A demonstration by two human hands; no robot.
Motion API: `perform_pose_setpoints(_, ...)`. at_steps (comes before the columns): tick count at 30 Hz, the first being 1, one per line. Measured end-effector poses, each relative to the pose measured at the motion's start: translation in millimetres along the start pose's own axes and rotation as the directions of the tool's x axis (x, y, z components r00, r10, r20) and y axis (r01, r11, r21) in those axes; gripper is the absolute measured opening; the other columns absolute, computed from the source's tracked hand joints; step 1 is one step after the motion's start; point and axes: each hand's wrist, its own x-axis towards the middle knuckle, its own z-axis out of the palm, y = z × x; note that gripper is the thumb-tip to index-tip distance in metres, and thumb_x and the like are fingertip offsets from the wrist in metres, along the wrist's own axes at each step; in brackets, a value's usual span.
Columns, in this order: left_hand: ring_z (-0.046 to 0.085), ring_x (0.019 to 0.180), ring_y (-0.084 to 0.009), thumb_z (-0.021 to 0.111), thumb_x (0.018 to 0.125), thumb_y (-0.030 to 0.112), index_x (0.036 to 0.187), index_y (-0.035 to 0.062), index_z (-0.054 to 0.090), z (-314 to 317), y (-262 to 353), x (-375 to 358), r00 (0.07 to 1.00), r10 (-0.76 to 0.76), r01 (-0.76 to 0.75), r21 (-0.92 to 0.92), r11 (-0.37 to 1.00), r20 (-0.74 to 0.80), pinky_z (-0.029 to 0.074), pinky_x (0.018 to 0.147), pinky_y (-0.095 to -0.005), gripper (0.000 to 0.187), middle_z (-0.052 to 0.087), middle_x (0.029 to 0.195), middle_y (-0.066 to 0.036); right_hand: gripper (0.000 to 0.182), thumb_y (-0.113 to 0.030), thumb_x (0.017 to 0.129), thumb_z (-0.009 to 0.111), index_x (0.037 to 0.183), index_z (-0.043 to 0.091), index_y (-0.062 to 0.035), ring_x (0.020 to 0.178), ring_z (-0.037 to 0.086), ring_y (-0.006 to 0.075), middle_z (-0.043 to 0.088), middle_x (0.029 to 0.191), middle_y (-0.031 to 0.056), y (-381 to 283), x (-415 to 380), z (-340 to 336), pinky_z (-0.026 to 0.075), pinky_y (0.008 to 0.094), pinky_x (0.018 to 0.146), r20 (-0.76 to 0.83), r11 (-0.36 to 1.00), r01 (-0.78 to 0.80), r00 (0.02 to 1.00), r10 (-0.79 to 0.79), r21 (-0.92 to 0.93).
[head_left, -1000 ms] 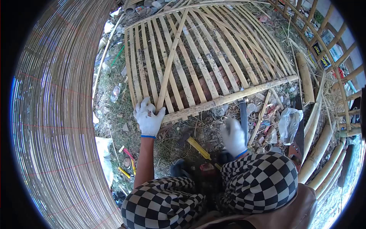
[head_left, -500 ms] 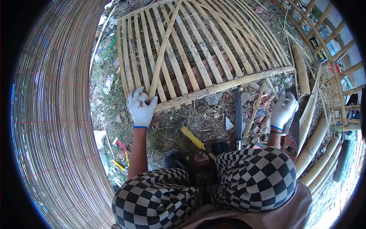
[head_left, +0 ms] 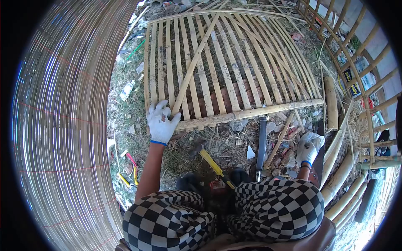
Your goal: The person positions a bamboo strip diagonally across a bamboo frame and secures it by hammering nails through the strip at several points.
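Observation:
A slatted bamboo panel (head_left: 234,115) lies on the ground in front of me, with diagonal strips across its slats. My left hand (head_left: 162,125), in a white glove, rests on its near left corner, fingers spread over the slats and rail. To the right, my gloved right hand (head_left: 309,147) is low over the littered ground, beside a hand saw (head_left: 320,161). Its fingers look curled together; what they hold, if anything, is hidden. A dark-bladed machete (head_left: 261,142) and a hammer with a yellow handle (head_left: 212,163) lie between my hands.
A large rolled or upright screen of thin strips (head_left: 67,125) fills the left side. Bamboo poles (head_left: 341,184) lie at the right, below a bamboo lattice (head_left: 364,96). Yellow-handled tools (head_left: 124,180) lie at lower left. Stones and scraps litter the ground.
My right hand has drawn back toward my knee, away from the panel's right end. My left hand stays on the panel's corner. The whole view has shifted slightly.

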Motion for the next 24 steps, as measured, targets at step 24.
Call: perform_pose_setpoints(24, 0.056, 0.138, -0.0466, 0.088, 0.082, 0.038, 0.073, 0.0038, 0.069, 0.3, -0.5, -1.5, 1.000, -0.017, 0.017, -0.022, 1.000, 0.017, 0.043, 0.114, -0.0600, 0.040, 0.071, 0.140, -0.011, 0.025, -0.024, 0.094, 0.073, 0.112, 0.086, -0.0136, 0.099, 0.075, 0.0396, 0.080, 0.104, 0.0190, 2.5, -13.5, 0.6, 0.059, 0.0503, 0.089, -0.038, 0.969, 0.175, 0.982, -0.184, -0.176)
